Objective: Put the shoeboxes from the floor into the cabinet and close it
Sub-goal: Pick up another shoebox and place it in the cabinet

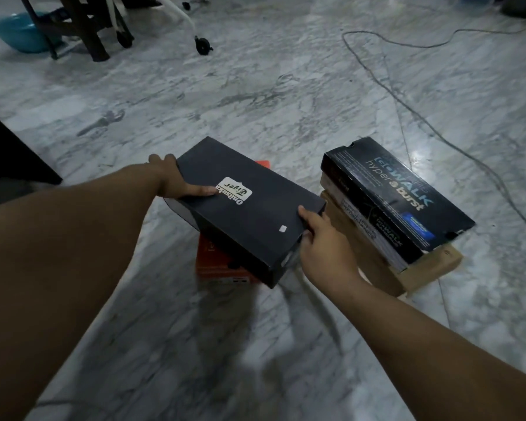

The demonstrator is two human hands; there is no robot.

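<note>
On the floor [286,86], two stacks stand side by side. Left stack: the Onitsuka Tiger shoebox [249,208] lies askew on a lower box [222,268], the left hand [170,180] at its far-left end, the right hand [322,247] at its near-right corner. Right stack — the GOwalk box [395,196] tops what seem two more. A cable [438,132] trails behind; chair legs [88,25] stand far left.

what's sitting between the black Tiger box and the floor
An orange shoebox lies under the black Tiger box, on the floor, seen in the head view.

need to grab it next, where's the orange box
Head view, centre: the orange box sits on the floor under the black box, left of the GOwalk stack.
</note>
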